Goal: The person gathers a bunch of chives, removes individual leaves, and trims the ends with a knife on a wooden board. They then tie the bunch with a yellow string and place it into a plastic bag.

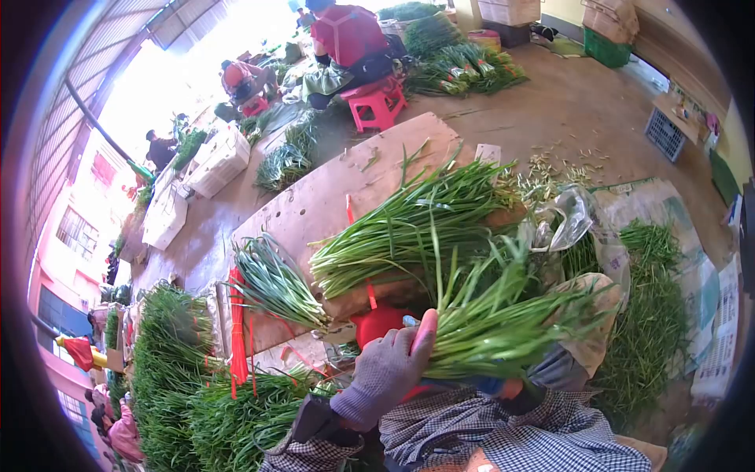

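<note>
Left hand (385, 374), in a grey-purple glove, is closing on the stem end of the held chive-like bunch (503, 330). Thumb is lying up against the cut ends; fingertips are hiding behind the stems, so exact closure isn't showing. Leaves are fanning away to the right of that grip, slightly blurred.

Right hand (510, 389) is sitting below the bunch, mostly hidden by leaves; can't tell how far it is opening or whether it is gripping.

Just beyond the grip, a larger pile of long greens (409, 228) is resting on the worn board (354, 177). Left of that pile, a smaller bunch (279, 279) is lying on the same board, pale stems pointing toward the left hand. Red ties (237, 330) are hanging at the board's edge, left of the grip.

Farther left and nearer the body, stacked greens (169, 377) are standing in a dense mass. Right of the grip, a clear plastic bag (570, 224) is lying crumpled, and loose greens (649, 315) are spreading over sheeting. Well beyond, a person (350, 39) is sitting on a pink stool (376, 104).
</note>
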Available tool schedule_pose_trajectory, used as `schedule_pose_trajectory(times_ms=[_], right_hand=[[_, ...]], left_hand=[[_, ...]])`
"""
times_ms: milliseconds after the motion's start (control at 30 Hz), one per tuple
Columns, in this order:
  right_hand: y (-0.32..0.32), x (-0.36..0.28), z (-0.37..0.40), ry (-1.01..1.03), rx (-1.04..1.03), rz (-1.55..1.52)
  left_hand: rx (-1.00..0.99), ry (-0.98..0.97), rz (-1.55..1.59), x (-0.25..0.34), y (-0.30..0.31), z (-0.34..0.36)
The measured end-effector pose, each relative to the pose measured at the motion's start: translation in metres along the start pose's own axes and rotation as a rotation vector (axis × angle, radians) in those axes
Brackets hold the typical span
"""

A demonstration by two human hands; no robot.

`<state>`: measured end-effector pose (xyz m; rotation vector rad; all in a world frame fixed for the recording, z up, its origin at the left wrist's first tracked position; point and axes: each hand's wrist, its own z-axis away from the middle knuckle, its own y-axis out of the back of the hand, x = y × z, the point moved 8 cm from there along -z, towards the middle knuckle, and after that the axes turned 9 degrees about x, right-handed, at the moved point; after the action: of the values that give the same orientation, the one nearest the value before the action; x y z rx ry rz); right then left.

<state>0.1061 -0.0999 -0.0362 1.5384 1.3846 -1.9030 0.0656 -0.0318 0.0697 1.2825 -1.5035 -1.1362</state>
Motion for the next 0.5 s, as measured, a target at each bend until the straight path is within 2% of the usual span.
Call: schedule_pose_trajectory(times_ms=[67,167,367,433,467,500], right_hand=[[0.003,0.001,0.005,0.031,-0.015,0.124],[0.008,0.009,0.014,0.084,-0.058,0.301],[0.022,-0.001,0.018,0.175,-0.046,0.432],[0.028,-0.003,0.014,-0.066,0.215,-0.123],[0.018,-0.032,0.004,0.059,0.190,-0.157],[0.020,-0.034,-0.003,0.056,0.186,-0.156]], left_hand=[[0.030,-0.044,0.015,0.008,0.006,-0.005],[-0.065,0.040,-0.050,0.001,-0.024,-0.004],[-0.119,0.071,-0.087,-0.008,-0.034,-0.001],[-0.069,0.028,-0.077,-0.003,-0.035,0.000],[-0.069,0.031,-0.077,-0.001,-0.037,0.001],[-0.030,0.035,0.002,0.002,-0.036,0.001]])
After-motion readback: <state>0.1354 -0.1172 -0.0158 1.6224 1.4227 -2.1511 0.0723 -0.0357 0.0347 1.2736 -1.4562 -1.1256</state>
